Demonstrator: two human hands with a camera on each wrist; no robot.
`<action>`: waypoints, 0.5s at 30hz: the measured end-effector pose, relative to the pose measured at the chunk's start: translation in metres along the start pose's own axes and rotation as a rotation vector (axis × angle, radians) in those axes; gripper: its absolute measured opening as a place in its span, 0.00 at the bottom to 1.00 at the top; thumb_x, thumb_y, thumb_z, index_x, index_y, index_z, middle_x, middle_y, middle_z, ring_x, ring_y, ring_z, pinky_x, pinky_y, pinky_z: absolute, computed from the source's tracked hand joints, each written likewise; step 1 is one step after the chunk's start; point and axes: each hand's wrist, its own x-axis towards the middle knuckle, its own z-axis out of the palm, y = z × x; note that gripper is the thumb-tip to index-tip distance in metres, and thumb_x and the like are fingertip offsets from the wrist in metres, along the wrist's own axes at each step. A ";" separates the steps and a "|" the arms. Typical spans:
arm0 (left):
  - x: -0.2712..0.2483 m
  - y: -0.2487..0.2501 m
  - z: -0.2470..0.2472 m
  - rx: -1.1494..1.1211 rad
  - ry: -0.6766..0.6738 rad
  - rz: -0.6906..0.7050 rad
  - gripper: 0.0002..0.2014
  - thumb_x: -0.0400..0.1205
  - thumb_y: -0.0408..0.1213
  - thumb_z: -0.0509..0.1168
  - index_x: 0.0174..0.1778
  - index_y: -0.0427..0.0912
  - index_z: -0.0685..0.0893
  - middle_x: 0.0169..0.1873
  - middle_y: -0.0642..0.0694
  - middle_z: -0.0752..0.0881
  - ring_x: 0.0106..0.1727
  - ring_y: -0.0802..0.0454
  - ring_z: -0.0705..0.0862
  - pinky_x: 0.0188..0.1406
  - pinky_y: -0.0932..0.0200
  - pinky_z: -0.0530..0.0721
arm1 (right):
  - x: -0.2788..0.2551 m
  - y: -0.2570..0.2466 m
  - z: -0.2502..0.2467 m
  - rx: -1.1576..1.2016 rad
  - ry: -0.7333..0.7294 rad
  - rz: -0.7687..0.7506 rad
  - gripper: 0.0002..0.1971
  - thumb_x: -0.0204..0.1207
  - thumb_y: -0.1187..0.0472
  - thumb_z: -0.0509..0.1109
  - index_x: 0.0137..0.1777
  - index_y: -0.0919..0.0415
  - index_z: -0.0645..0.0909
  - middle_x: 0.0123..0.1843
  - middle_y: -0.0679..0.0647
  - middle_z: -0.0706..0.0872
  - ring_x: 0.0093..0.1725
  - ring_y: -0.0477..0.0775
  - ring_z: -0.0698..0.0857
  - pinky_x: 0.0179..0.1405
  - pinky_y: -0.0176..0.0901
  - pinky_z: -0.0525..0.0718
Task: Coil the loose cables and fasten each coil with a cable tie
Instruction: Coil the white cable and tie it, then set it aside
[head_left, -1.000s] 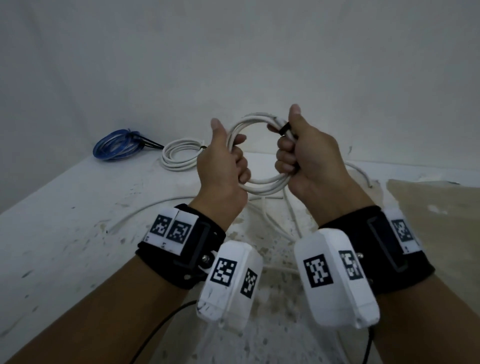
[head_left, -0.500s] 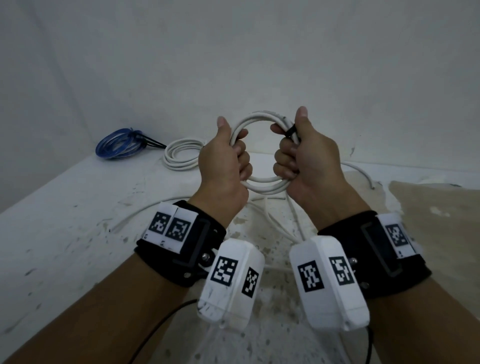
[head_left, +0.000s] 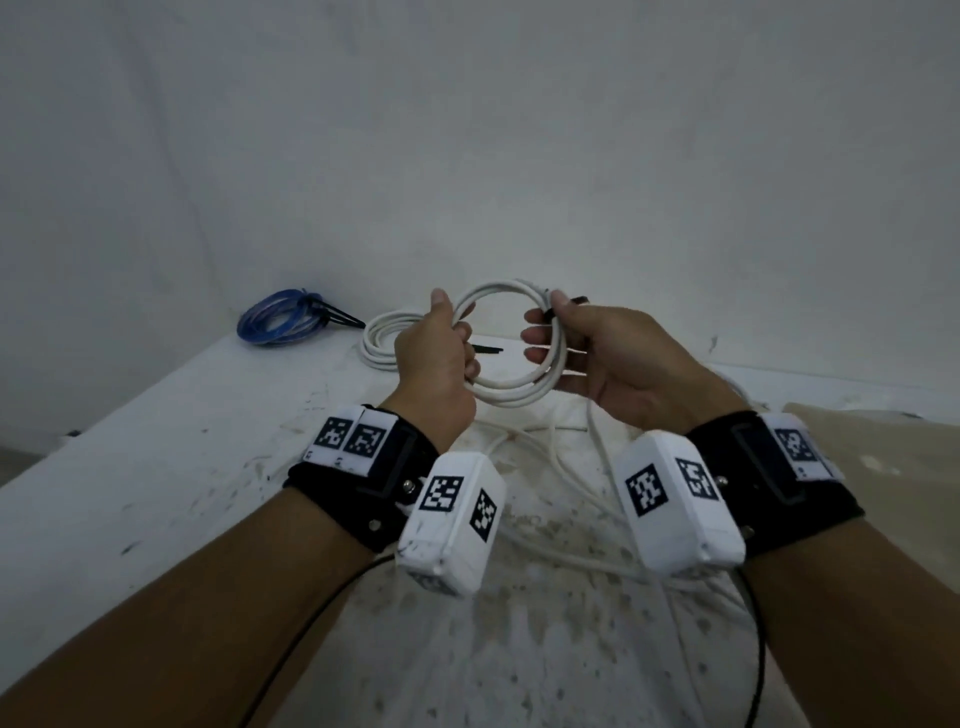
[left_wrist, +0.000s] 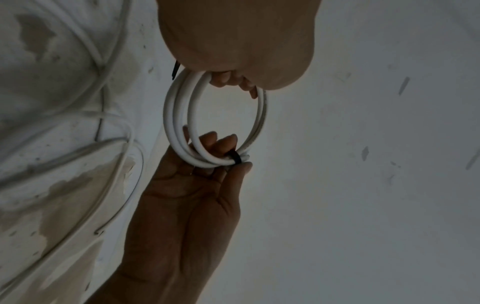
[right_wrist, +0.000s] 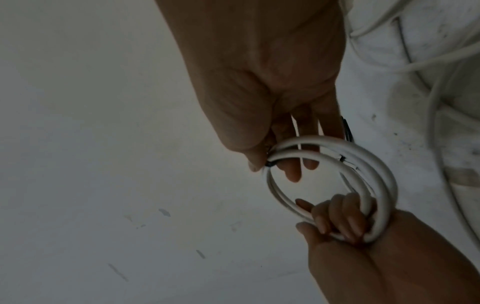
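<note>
Above the table (head_left: 156, 467), from the head view, both hands hold a white coil (head_left: 511, 382) upright: the left hand (head_left: 434, 374) fisted round its left side, the right hand (head_left: 613, 364) pinching the black tie (head_left: 548, 315) at its right side, other fingers loose. Left wrist view: thumb and fingertips meet at the tie (left_wrist: 235, 158). Right wrist view: dim, the tie (right_wrist: 270, 164) seemingly pinched under the thumb.

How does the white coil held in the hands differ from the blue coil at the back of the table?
The white cable coil is held up in the air between the left hand and the right hand; the blue cable coil lies on the table by the wall. The white coil's cable looks thicker, with fewer turns; the blue coil's strands look thinner. Both are round coils with a black cable tie around them.
</note>
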 end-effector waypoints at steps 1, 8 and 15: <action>0.000 0.005 -0.004 0.006 -0.004 -0.009 0.19 0.89 0.49 0.58 0.35 0.44 0.77 0.17 0.54 0.72 0.14 0.59 0.63 0.14 0.65 0.62 | 0.002 -0.002 0.003 -0.030 -0.017 0.028 0.15 0.83 0.51 0.68 0.54 0.64 0.87 0.42 0.55 0.91 0.39 0.51 0.89 0.45 0.49 0.90; 0.011 0.035 -0.043 -0.042 -0.031 -0.141 0.24 0.90 0.51 0.55 0.39 0.35 0.83 0.27 0.43 0.80 0.20 0.54 0.78 0.23 0.64 0.83 | 0.034 0.001 0.041 0.134 -0.059 0.185 0.12 0.81 0.54 0.71 0.47 0.64 0.86 0.37 0.53 0.89 0.30 0.50 0.86 0.37 0.46 0.88; 0.037 0.053 -0.090 0.145 0.085 -0.264 0.13 0.85 0.50 0.62 0.51 0.43 0.82 0.51 0.40 0.83 0.50 0.44 0.82 0.55 0.50 0.81 | 0.110 0.020 0.081 0.219 0.051 0.161 0.13 0.86 0.57 0.66 0.43 0.65 0.83 0.38 0.57 0.87 0.35 0.56 0.86 0.53 0.54 0.86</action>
